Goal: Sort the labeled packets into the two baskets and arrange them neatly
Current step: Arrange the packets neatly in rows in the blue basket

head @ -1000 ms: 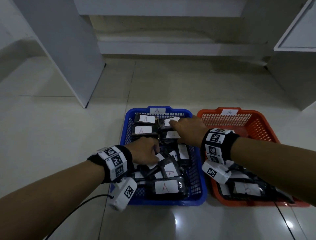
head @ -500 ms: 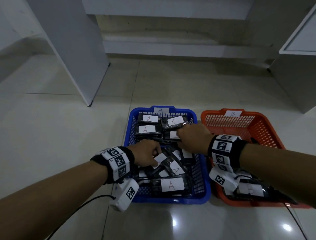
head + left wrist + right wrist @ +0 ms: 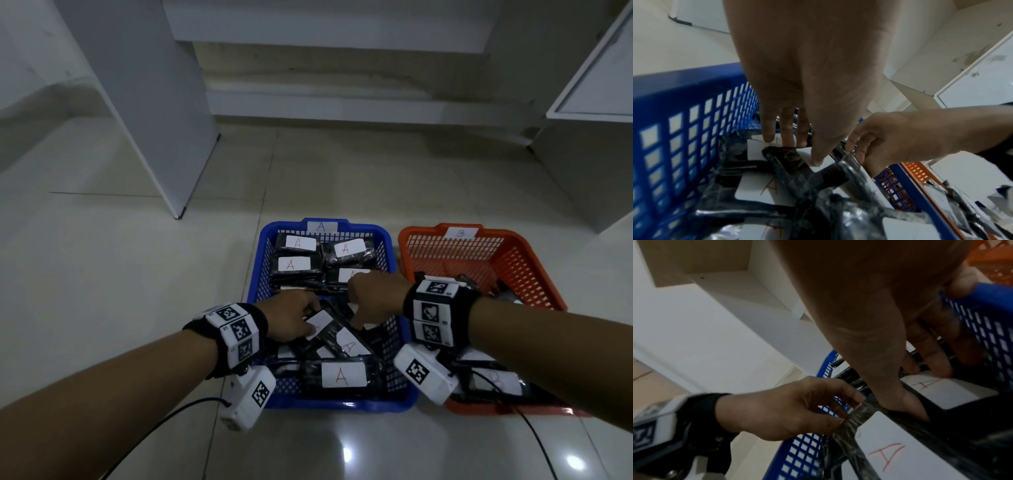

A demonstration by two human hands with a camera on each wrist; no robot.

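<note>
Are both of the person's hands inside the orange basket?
No, the left hand and right hand are both over the blue basket, among its packets.

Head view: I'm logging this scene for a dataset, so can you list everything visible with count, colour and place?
blue basket: one, blue, on the floor at centre, tagged A.
orange basket: one, orange, touching the blue one's right side, tagged B.
packets: many, black with white A labels, in the blue basket; four neat at the far end, the near ones jumbled. A few more lie in the orange basket, labels unreadable.
floor: pale glossy tiles.
cabinets: white panels left, behind and right.
left hand: grips a jumbled packet.
right hand: grips the same packet's other end.
wristbands: two, black with white markers and cameras.
</note>
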